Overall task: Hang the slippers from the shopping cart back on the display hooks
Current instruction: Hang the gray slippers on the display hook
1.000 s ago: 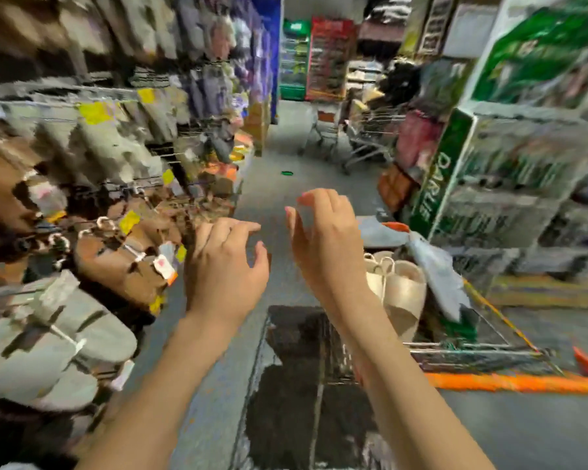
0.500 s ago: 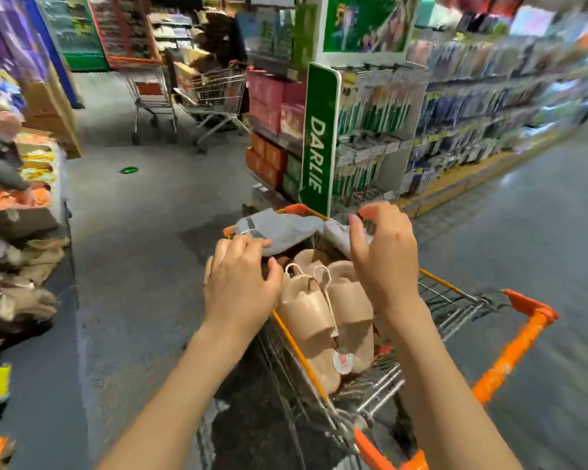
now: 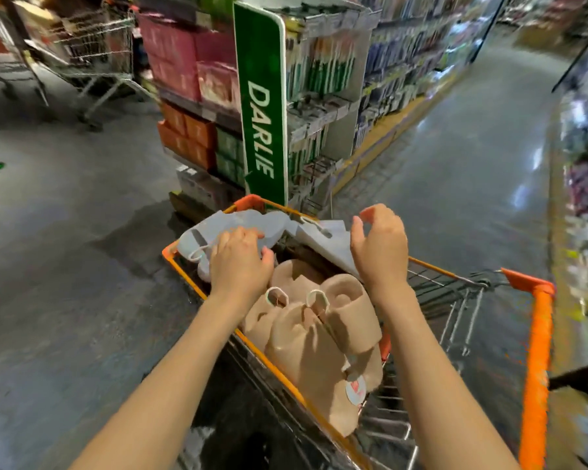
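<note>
Grey slippers (image 3: 238, 223) at 12 o'clock end of orange-rimmed cart (image 3: 197, 286), beige pair (image 3: 313, 334) nearer. Left hand (image 3: 240, 262) now curled on grey pair; right hand (image 3: 381, 245) hovers, fingers apart. Grey shop floor (image 3: 65, 266); green DARLIE sign (image 3: 263, 123) beyond. View closer than before.

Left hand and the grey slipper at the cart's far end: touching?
Touching. The head view shows the left hand lying on the grey slipper, its fingers overlapping the slipper's surface with no gap between them.
</note>
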Tool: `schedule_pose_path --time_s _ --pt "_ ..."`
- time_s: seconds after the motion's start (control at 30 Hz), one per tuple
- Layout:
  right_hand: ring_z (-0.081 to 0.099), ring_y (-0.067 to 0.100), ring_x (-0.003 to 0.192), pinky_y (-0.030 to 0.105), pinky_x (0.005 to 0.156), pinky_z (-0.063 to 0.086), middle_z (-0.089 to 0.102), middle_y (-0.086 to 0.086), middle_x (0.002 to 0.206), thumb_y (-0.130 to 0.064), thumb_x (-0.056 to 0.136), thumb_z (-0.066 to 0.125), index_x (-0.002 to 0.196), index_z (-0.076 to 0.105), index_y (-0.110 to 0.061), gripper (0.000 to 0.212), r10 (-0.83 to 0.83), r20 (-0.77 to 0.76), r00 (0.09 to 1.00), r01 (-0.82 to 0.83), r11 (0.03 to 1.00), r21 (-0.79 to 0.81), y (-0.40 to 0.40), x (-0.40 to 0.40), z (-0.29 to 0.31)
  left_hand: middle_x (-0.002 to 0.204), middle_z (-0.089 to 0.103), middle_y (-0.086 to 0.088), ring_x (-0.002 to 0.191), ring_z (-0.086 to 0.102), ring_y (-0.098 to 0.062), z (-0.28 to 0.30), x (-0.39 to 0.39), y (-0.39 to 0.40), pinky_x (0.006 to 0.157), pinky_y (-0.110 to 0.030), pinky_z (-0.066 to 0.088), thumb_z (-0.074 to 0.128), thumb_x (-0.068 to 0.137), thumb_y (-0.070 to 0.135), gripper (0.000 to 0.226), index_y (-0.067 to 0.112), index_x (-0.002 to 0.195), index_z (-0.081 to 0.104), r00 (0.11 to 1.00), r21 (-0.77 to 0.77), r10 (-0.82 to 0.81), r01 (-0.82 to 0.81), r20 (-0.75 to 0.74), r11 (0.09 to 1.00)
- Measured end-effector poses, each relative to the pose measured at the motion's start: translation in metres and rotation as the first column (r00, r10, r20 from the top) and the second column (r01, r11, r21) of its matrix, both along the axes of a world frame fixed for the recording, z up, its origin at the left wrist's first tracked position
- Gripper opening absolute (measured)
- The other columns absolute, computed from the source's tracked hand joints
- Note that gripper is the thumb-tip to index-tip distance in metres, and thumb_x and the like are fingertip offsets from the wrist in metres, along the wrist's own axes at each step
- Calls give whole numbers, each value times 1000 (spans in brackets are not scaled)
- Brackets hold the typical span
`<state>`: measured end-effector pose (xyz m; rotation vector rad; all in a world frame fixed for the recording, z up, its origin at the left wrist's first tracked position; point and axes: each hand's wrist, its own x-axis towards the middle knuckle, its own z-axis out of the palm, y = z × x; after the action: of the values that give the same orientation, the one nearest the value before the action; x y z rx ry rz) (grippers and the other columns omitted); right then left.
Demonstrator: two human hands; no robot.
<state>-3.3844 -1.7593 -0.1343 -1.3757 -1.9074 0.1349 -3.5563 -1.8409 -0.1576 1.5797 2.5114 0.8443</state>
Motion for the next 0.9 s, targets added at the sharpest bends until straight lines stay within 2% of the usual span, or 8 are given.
schedule_pose_path --time_s 0.17,0.27,0.43,0.53,0.63,0.73,0.8,0.9 --pt "52 28 100 32 79 39 59 14 104 -20 94 48 103 55 -2 21 -59 -14 998 55 978 -201 62 -34 -20 120 60 -9 118 48 -28 -16 -29 69 95 -43 42 49 89 20 35 11 122 57 997 -35 -68 69 18 997" --pt "51 29 105 32 80 40 57 14 110 -22 94 49 108 53 -2 25 -81 43 996 91 926 -366 98 -55 -31 119 61 -10 115 50 -28 -19 -38 105 93 -45 45 49 88 20 35 10 121 58 994 -65 -101 104 44 992" --pt "50 34 109 39 86 44 54 17 117 -31 90 56 114 47 0 40 44 215 976 86 824 -560 144 -95 -59 119 60 -9 114 50 -28 -31 -41 151 91 -42 44 48 90 21 35 10 122 56 982 -145 -176 184 65 972" --pt "50 35 111 38 85 42 55 17 119 -28 94 49 117 49 -1 35 117 312 943 103 789 -606 161 -111 -73 119 59 -10 111 52 -28 -43 -43 172 88 -41 44 48 90 21 32 11 120 56 969 -211 -230 244 86 947" --pt "55 33 108 37 84 44 59 17 118 -19 93 48 118 53 -4 29 221 374 901 99 733 -673 172 -118 -87 128 49 -12 113 50 -30 -55 -40 182 90 -44 46 43 94 27 41 9 130 46 932 -340 -287 349 220 873" --pt "55 31 113 37 93 46 59 16 122 -8 87 53 122 55 -5 35 304 331 893 59 650 -757 182 -121 -94 134 41 -15 118 45 -32 -72 -35 190 94 -43 42 37 96 33 47 6 134 37 884 -460 -364 465 294 756" --pt "54 30 115 37 96 45 59 14 125 -2 84 54 122 59 -6 38 357 340 870 45 629 -776 188 -123 -94 139 36 -16 122 42 -32 -82 -36 198 97 -43 40 33 97 33 49 5 136 32 859 -490 -373 508 351 709" --pt "58 30 105 40 90 49 65 13 113 -2 83 55 106 67 -7 27 371 361 856 39 649 -760 196 -123 -93 141 35 -17 123 41 -32 -94 -39 209 100 -43 38 30 97 29 48 3 137 31 807 -472 -379 578 453 666"
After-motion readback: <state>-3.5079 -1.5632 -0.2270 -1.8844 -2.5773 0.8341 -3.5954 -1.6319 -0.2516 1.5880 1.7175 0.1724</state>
